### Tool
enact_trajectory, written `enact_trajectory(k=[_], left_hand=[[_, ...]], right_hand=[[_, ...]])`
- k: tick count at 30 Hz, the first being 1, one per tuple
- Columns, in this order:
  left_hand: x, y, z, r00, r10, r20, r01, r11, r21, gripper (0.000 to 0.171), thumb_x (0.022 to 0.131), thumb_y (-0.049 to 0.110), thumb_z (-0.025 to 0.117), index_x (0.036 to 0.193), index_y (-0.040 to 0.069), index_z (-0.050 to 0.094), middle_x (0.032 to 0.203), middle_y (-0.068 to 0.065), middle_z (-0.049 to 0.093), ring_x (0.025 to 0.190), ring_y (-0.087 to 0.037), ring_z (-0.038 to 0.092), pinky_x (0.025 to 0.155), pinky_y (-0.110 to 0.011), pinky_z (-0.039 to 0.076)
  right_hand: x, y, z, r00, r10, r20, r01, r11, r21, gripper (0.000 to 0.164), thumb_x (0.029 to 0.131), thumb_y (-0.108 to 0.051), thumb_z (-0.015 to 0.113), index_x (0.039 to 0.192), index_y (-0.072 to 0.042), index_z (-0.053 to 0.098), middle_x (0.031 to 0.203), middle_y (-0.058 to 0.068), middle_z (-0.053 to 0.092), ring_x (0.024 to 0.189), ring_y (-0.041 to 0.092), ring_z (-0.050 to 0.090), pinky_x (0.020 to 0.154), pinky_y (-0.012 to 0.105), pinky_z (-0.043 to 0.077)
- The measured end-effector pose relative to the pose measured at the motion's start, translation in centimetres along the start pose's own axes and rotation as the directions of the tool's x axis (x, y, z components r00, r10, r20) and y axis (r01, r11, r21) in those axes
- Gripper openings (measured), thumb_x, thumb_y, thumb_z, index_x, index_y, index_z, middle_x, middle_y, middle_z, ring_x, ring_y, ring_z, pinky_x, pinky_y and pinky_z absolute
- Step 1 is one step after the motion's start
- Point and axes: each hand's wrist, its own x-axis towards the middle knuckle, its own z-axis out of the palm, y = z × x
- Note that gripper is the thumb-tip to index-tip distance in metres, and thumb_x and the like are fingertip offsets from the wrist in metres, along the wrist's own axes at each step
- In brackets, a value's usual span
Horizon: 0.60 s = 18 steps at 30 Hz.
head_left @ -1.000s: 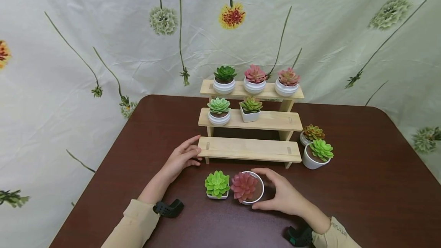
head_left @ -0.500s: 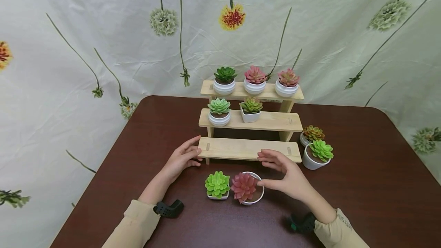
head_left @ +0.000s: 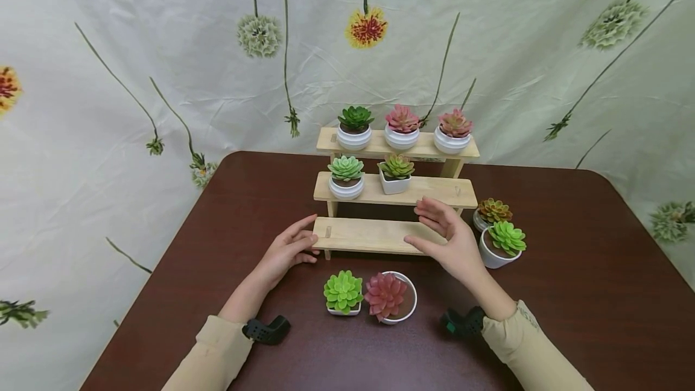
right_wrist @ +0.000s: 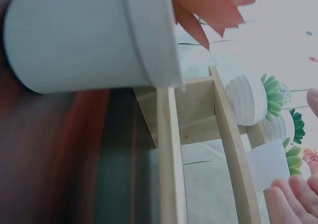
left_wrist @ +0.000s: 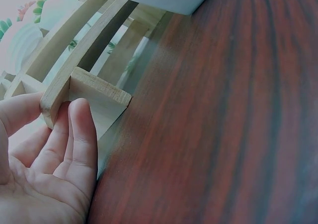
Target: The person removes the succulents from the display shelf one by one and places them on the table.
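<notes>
A three-tier wooden plant stand [head_left: 374, 235] stands on the table. My left hand [head_left: 286, 250] grips the left end of its lowest board, fingers curled under the edge in the left wrist view. Above the right part of that board hovers my right hand [head_left: 450, 240], fingers relaxed and apart, holding nothing. In front of the stand sit a bright green succulent [head_left: 343, 291] in a square white pot and a dark red succulent [head_left: 385, 296] in a round white pot. The red one's white pot [right_wrist: 89, 40] looms close in the right wrist view.
Three potted succulents, one green [head_left: 355, 118] and two pink [head_left: 402, 119], line the top board. Two green ones [head_left: 345, 169] stand on the middle board. Right of the stand are a brownish succulent [head_left: 495, 210] and a green one [head_left: 506, 238]. A flowered cloth [head_left: 179, 47] hangs behind.
My right hand has let go of the red succulent's pot and moved up and away over the stand's lowest board. The left hand has stayed at the board's end.
</notes>
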Motion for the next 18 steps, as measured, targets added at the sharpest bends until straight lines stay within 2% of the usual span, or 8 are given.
enact_trajectory(k=[7,13,18], left_hand=[[0.0,0.0,0.1,1.0,0.0,0.0,0.0,1.0,-0.002,0.057,0.095,0.017,0.056,0.147,0.013,0.032,0.11,-0.01,0.054,0.087,-0.022,0.059,0.074,-0.033,0.054],[0.0,0.1,0.1,1.0,0.002,0.001,-0.002,1.0,-0.001,0.057,0.095,0.017,0.056,0.147,0.013,0.032,0.111,-0.01,0.055,0.087,-0.021,0.059,0.074,-0.033,0.054],[0.0,0.1,0.1,1.0,0.002,0.001,-0.002,1.0,-0.005,0.057,0.095,0.017,0.056,0.147,0.013,0.032,0.11,-0.009,0.055,0.087,-0.021,0.059,0.074,-0.033,0.054]], right_hand=[[2.2,0.2,0.4,0.994,0.052,-0.096,-0.054,0.998,-0.014,0.066,0.075,-0.003,0.078,0.132,0.003,0.045,0.127,0.017,0.053,0.117,0.026,0.053,0.096,0.024,0.043],[3.8,0.1,0.8,0.984,0.115,-0.138,-0.121,0.992,-0.033,0.069,0.078,-0.012,0.078,0.135,0.002,0.043,0.129,0.015,0.052,0.12,0.023,0.051,0.099,0.027,0.041],[5.2,0.2,1.4,0.978,0.136,-0.159,-0.14,0.99,-0.016,0.07,0.077,-0.01,0.078,0.136,0.003,0.042,0.132,0.017,0.049,0.122,0.024,0.048,0.099,0.026,0.041]])
